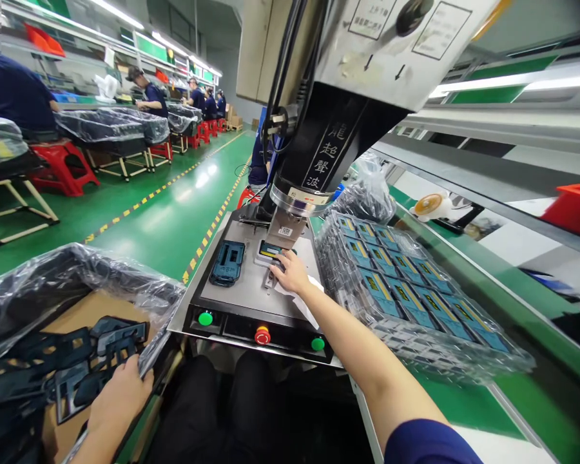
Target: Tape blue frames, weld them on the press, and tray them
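Observation:
My left hand [122,394] is at the edge of a plastic-lined bin [167,293], its fingers over the rim beside dark blue plastic parts [70,380]; what its fingertips hold, if anything, is hidden. My right hand [290,272] reaches onto the metal machine plate [251,298], its fingers at a dark part with a yellow strip [269,250] in the fixture under the metal press head [286,229]. Those fingers are spread and touch the part's near right side. A dark blue plastic housing [227,262] lies flat on the left of the plate.
Stacked clear trays [401,322] of blue parts stand at the right. On the machine's front are two green buttons [205,318] and a red stop button [262,334]. Several people work at the left. A red bin [573,209] sits at far right.

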### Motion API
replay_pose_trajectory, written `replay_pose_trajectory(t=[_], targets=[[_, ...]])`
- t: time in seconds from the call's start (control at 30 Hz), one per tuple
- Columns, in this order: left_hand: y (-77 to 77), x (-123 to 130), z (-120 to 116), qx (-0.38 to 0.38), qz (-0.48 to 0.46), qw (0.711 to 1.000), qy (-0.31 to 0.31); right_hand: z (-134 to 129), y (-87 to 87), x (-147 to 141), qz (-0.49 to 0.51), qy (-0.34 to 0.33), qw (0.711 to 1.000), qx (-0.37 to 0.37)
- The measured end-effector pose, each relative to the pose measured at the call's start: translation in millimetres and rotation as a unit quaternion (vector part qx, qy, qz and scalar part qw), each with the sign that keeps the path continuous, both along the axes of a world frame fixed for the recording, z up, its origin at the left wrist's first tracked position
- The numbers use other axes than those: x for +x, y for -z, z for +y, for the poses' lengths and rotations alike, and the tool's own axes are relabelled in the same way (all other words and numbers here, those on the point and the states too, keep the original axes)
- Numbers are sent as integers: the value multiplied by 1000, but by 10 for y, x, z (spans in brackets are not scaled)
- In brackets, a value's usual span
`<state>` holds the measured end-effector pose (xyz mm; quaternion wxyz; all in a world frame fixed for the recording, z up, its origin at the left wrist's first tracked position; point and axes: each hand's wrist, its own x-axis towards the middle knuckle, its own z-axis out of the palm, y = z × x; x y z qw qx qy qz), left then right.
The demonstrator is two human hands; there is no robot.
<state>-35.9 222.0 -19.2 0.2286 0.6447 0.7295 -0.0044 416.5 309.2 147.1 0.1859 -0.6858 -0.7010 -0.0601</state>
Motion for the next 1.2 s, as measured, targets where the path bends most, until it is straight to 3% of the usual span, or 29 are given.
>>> replay_pose_trajectory(t=[0.13,0.27,0.37,0.5,0.63,0.77,1.0,1.2], targets=[[13,1,-30,26,10,1000,5,-395,-49,-169,50,-46,991,116],[2,138,-107,118,99,988,-15,-1034,-30,-309,85,-87,983,138],[-73,395,-175,208,123,970,-21,-1472,140,-298,87,-82,985,128],[-323,853,-248,286,7,955,76,-1810,474,-201,48,-58,986,149],[-572,1238,-308,307,-47,936,164,-1933,720,-141,28,-14,984,173],[-638,1427,-331,263,-44,945,187,-1947,809,-129,6,6,982,187],[-688,1415,-335,218,-44,956,191,-1892,779,-134,-43,-19,977,209],[-624,1251,-235,310,-96,932,165,-1916,752,-151,-15,-19,975,221]])
